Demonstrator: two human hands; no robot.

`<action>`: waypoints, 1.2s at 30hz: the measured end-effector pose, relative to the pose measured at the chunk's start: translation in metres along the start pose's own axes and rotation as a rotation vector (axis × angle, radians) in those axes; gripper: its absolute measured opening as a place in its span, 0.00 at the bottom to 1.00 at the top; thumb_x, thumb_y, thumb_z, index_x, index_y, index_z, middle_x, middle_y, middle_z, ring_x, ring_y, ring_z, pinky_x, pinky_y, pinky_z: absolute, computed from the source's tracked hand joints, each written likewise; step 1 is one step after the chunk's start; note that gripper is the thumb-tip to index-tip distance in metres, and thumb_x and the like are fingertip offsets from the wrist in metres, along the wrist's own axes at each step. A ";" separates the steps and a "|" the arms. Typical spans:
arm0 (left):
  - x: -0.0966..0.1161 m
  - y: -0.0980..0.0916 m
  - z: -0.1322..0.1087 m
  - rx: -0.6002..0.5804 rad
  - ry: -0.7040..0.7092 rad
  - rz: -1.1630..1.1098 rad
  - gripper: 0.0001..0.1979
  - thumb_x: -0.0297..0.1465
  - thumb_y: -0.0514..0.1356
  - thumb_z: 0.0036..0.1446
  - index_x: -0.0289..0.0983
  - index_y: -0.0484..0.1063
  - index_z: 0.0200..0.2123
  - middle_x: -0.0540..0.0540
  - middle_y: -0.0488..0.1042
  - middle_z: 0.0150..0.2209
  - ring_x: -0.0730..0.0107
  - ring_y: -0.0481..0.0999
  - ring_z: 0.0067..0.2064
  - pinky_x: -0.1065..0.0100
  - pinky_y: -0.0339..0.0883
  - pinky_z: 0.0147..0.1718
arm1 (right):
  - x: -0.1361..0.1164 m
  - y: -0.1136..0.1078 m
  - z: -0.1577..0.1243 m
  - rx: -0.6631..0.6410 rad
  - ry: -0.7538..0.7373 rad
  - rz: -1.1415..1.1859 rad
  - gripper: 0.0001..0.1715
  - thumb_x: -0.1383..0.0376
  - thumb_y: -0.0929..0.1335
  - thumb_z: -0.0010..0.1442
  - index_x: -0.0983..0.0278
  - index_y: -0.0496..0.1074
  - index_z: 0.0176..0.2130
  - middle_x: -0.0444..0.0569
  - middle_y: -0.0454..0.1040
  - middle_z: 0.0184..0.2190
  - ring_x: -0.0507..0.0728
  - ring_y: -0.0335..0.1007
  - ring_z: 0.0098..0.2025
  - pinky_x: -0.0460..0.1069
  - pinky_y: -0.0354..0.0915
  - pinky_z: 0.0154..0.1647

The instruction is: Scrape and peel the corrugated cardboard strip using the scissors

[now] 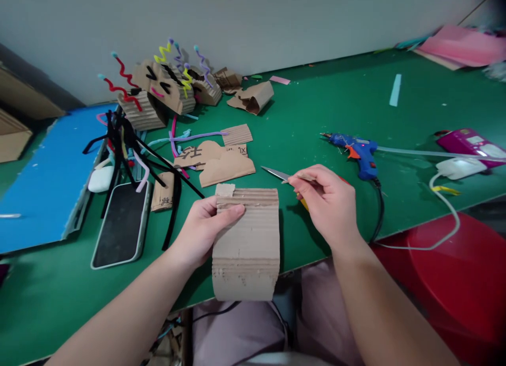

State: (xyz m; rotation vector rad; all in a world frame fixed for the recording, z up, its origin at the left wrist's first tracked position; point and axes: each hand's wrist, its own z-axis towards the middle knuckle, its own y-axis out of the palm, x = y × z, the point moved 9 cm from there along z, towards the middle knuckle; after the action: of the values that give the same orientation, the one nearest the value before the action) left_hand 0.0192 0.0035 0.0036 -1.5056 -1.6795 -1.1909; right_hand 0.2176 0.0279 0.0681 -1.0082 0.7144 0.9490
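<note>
My left hand [205, 226] is closed on a bent strip of corrugated cardboard [247, 239], thumb on top, at the table's front edge. A small cardboard tab [225, 190] sits at the strip's upper left corner. My right hand [326, 203], to the right of the strip, pinches a small scrap of cardboard [307, 177] between thumb and fingers. Scissors [275, 172] lie under that hand, their pointed blades showing at the left and the handles mostly hidden. Just beyond the strip are a cloud-shaped cardboard cutout [227, 168] and a small corrugated piece [237, 135].
A blue glue gun [358, 149] with a cord lies right of my right hand. On the left are a phone [122, 224], black pipe cleaners [118, 129] and a white case [100, 179]. Cardboard figures [166, 89] with coiled pipe cleaners stand along the wall. A red stool [454, 271] is at lower right.
</note>
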 end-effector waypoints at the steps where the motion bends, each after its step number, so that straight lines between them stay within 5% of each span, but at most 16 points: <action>1: -0.001 0.000 0.000 -0.005 -0.002 0.030 0.08 0.33 0.68 0.44 0.36 0.77 0.29 0.47 0.80 0.30 0.71 0.76 0.26 0.73 0.69 0.24 | 0.002 0.001 0.000 -0.003 0.021 0.012 0.06 0.63 0.67 0.57 0.61 0.72 0.29 0.43 0.71 0.27 0.50 0.67 0.28 0.47 0.64 0.28; 7: -0.001 -0.001 0.000 -0.013 0.033 0.138 0.10 0.34 0.67 0.44 0.36 0.77 0.31 0.47 0.79 0.29 0.70 0.76 0.27 0.73 0.68 0.25 | 0.006 0.021 -0.002 -0.234 0.064 0.168 0.03 0.63 0.70 0.54 0.60 0.75 0.30 0.45 0.74 0.31 0.52 0.70 0.33 0.47 0.66 0.30; 18: -0.001 0.006 -0.002 -0.082 0.061 0.286 0.09 0.35 0.66 0.46 0.37 0.78 0.31 0.48 0.79 0.29 0.70 0.74 0.27 0.74 0.67 0.25 | -0.007 0.036 -0.007 -0.412 -0.104 -0.093 0.05 0.68 0.65 0.58 0.62 0.69 0.29 0.44 0.69 0.30 0.52 0.66 0.35 0.47 0.61 0.35; 26: -0.004 0.017 -0.003 -0.174 0.039 0.375 0.09 0.36 0.64 0.47 0.37 0.77 0.30 0.49 0.76 0.26 0.72 0.71 0.25 0.74 0.64 0.24 | -0.009 0.030 -0.006 -0.290 -0.077 -0.021 0.04 0.65 0.67 0.57 0.61 0.72 0.32 0.45 0.72 0.30 0.52 0.68 0.34 0.47 0.63 0.32; 31: -0.013 0.033 -0.007 -0.322 0.027 0.522 0.10 0.36 0.61 0.50 0.34 0.75 0.27 0.53 0.66 0.19 0.78 0.60 0.21 0.76 0.55 0.19 | -0.019 0.051 -0.017 -0.400 -0.148 0.028 0.06 0.64 0.70 0.53 0.60 0.76 0.34 0.45 0.75 0.31 0.53 0.69 0.36 0.49 0.65 0.38; 36: -0.013 0.035 -0.007 -0.347 0.052 0.590 0.10 0.36 0.60 0.51 0.34 0.73 0.26 0.54 0.63 0.19 0.79 0.58 0.22 0.76 0.54 0.19 | -0.010 0.059 -0.021 -0.429 0.003 0.135 0.05 0.66 0.69 0.55 0.61 0.76 0.32 0.44 0.75 0.30 0.50 0.70 0.33 0.46 0.65 0.33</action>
State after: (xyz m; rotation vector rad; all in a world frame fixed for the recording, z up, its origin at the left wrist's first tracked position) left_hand 0.0547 -0.0101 0.0040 -1.9739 -0.9091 -1.2015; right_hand 0.1586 0.0189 0.0467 -1.3473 0.5981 1.2517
